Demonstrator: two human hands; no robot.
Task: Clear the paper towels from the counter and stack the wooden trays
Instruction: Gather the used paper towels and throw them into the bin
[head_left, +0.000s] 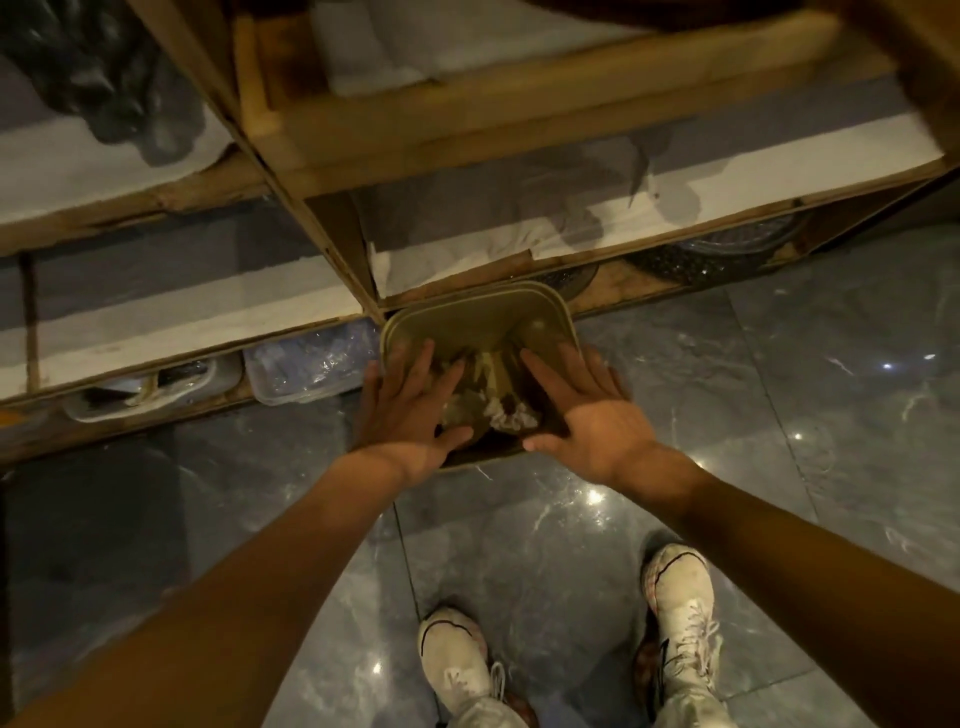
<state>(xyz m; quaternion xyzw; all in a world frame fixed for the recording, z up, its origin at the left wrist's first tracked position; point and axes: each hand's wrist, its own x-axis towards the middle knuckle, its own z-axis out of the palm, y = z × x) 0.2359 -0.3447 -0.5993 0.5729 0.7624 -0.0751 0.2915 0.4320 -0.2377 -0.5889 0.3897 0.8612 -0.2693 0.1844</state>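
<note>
With both our left hand (410, 410) and right hand (592, 415) spread open and empty over the bin (478, 317), we judge the crumpled paper towels (506, 413) light, soft, best pinched by bunches.

No readable txt, labels, brands or nos. showing anywhere; nothing legible is appearing on any surface in view.

Grey marble floor (779, 415) carries 1 tan bin (478, 312) against the wooden shelf unit's (467, 104) bottom edge.
</note>
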